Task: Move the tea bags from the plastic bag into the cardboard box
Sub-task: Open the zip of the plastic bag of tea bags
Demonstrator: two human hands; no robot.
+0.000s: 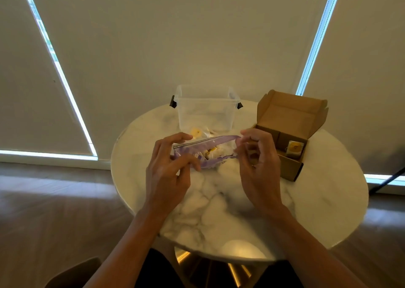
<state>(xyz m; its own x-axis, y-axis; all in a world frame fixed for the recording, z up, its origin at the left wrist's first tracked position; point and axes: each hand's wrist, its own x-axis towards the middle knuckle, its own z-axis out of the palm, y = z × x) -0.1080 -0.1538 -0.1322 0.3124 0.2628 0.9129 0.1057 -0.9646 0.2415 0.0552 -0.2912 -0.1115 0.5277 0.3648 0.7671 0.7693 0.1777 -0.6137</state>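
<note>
Plastic bag mouth spans left–right, left grip and right grip pinching its ends; tea bags inside; cardboard box just beside right grip.

Bag — seemingly open — beside box

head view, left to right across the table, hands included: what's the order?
left hand → plastic bag → right hand → cardboard box. The clear tub behind the bag is left out because it overlaps the bag.
</note>
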